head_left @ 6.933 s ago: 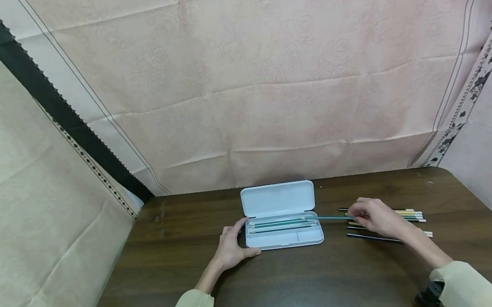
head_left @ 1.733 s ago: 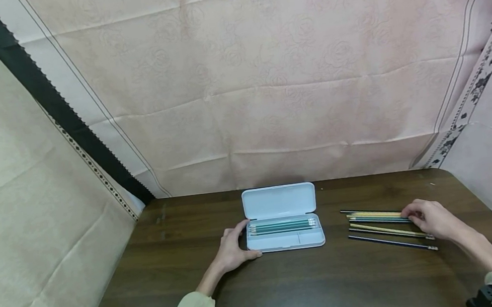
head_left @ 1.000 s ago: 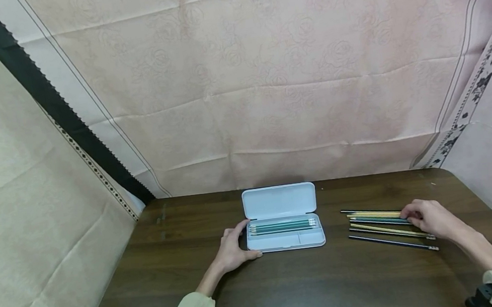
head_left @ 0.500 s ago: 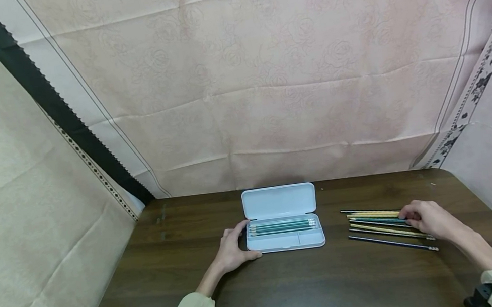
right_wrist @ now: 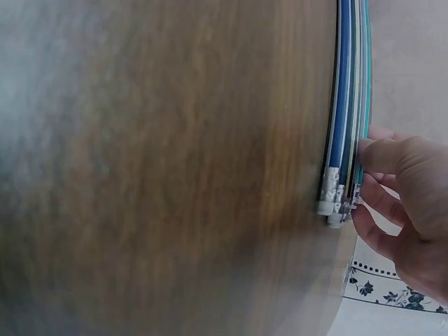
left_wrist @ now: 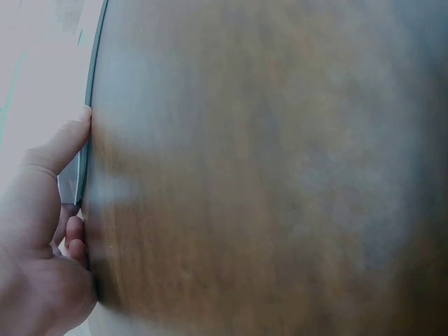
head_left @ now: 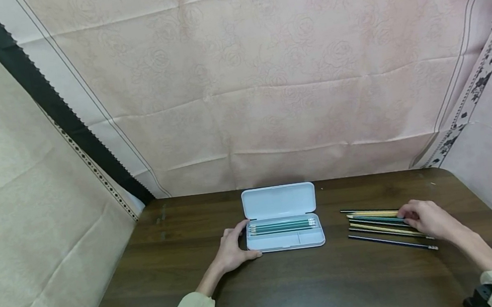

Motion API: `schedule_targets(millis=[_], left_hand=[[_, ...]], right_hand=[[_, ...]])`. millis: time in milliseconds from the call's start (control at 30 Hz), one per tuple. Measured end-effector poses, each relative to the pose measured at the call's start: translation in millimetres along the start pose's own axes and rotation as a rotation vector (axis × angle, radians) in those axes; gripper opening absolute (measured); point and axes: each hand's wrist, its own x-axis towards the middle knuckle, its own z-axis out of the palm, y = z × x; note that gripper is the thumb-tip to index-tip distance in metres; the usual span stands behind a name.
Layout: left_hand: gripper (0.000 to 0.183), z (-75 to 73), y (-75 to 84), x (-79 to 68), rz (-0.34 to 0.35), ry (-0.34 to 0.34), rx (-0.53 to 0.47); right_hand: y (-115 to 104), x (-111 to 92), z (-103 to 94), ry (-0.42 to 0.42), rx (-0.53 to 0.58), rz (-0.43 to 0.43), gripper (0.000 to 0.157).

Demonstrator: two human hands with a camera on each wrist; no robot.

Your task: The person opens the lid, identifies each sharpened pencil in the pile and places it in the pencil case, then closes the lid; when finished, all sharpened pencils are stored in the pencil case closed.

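Observation:
A light blue pencil case [head_left: 286, 241] lies open on the table, its lid [head_left: 278, 200] tipped back. Several green pencils [head_left: 281, 227] lie side by side in its rear compartment. My left hand [head_left: 231, 250] grips the case's left end, thumb at the front corner and a finger at the back; the left wrist view shows this thumb [left_wrist: 66, 143] against the edge. To the right, my right hand [head_left: 431, 218] pinches a green pencil [head_left: 374, 219] near its eraser end, among loose pencils. In the right wrist view, the thumb [right_wrist: 385, 155] touches the green pencil; the fingertips are partly hidden.
Yellow pencils [head_left: 371, 213], a black pencil [head_left: 357, 210] and a dark blue pencil [head_left: 393, 242] lie right of the case on the brown wooden table [head_left: 316, 287]. Patterned cloth [head_left: 267, 95] hangs behind the table and along both sides.
Earliest, my right hand held a teal pencil over the case; that hand is now at the loose pencils, and the case holds more pencils. Lately it has slid slightly left. My left hand stays put.

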Motion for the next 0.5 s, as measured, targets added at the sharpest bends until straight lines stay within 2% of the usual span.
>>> schedule_targets(millis=[200, 500], left_hand=[[0.092, -0.4, 1.0, -0.1, 0.012, 0.008, 0.005], [0.091, -0.1, 0.9, 0.2, 0.011, 0.011, 0.013]], right_hand=[[-7.6, 1.7, 1.7, 0.054, 0.013, -0.049, 0.021], [-21.4, 7.2, 4.1, 0.05, 0.041, -0.053, 0.022]])
